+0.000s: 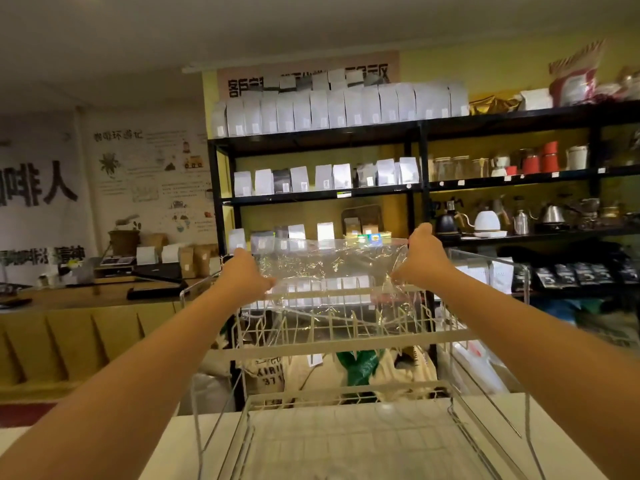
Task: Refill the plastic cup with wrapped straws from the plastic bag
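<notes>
Dim warm indoor light, soft overall blur, glare on the plastic bag (332, 268) — wide-angle bending at edges, lettering on the wall (38, 188) smeared

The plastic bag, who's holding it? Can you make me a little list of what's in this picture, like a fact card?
place: a coffee shop with a black shelf unit of white pouches and kettles
held thing: clear plastic bag, stretched flat between both hands
left hand: gripping the bag's left edge
right hand: gripping the bag's right edge
below the bag: white wire rack on a pale counter
straws: none clearly visible
plastic cup: not in view
</notes>
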